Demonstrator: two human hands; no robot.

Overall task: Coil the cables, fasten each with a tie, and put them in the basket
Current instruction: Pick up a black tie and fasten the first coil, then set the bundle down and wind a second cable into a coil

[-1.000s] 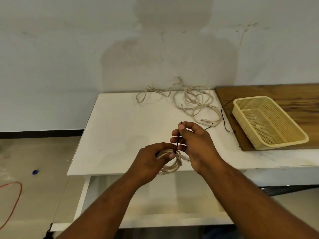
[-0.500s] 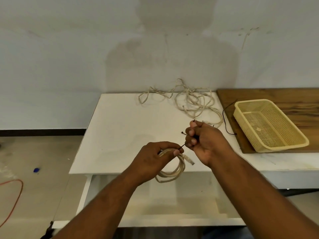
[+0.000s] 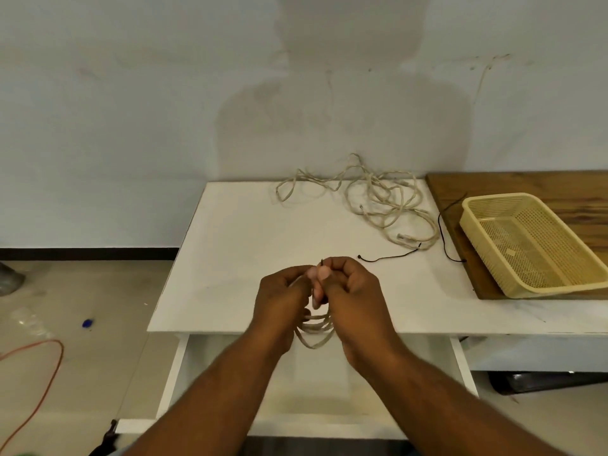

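Both hands have closed the gap that lay between them half a second ago. Your left hand (image 3: 283,301) and right hand (image 3: 357,291) now meet knuckle to knuckle above the front edge of the white surface (image 3: 250,245).

- **Wooden board** (image 3: 513,184): it lies along the right of the surface and carries the yellow basket (image 3: 556,286). The basket holds no cable yet, only what seems to be a small label.
- **Loose cables** (image 3: 381,205): these sprawl uncoiled against the wall, well apart from your hands.
- **Spare ties** (image 3: 388,257): they lie between that heap and your right hand.
- **Coiled cable** (image 3: 317,324): it has swung from beside your left hand to hang between the two wrists. Your left fingers are curled round its top.
- **Tie** (image 3: 321,262): your right thumb and forefinger pinch it. Only its black tip shows above the fingertips, where earlier it stretched taut between the hands.

The change suggests that the tie is being drawn in and cinched round the bundle. Whether it is already fastened is hidden by your fingers. By this reading the first cable is nearly fastened, and it must then travel right to the basket. The heap at the wall remains to be coiled.
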